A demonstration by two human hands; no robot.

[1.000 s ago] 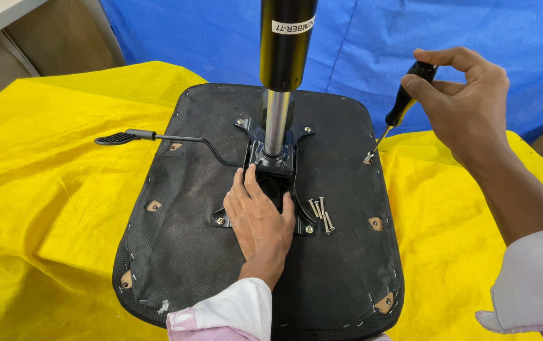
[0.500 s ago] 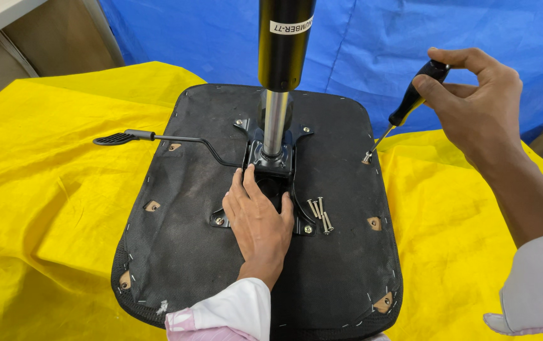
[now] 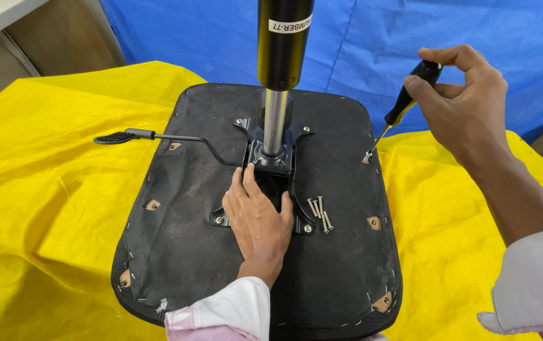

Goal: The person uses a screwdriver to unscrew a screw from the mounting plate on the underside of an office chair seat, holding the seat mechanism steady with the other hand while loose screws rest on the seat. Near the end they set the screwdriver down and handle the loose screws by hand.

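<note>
Head view: an upturned chair seat [image 3: 183,252], black underside up, lies on a yellow sheet [image 3: 44,189] over the surface. A metal plate [image 3: 271,165] at its middle carries an upright black cylinder [image 3: 282,44]. The left hand [image 3: 257,218] rests flat on the plate, fingers loose, holding nothing. The right hand [image 3: 467,107] has its grip closed around a screwdriver [image 3: 404,104], tip touching a screw [image 3: 366,157] at the seat's right edge. Loose screws [image 3: 319,213] lie just beside the left hand. A lever [image 3: 158,136] juts left. A blue sheet [image 3: 378,44] hangs behind.
</note>
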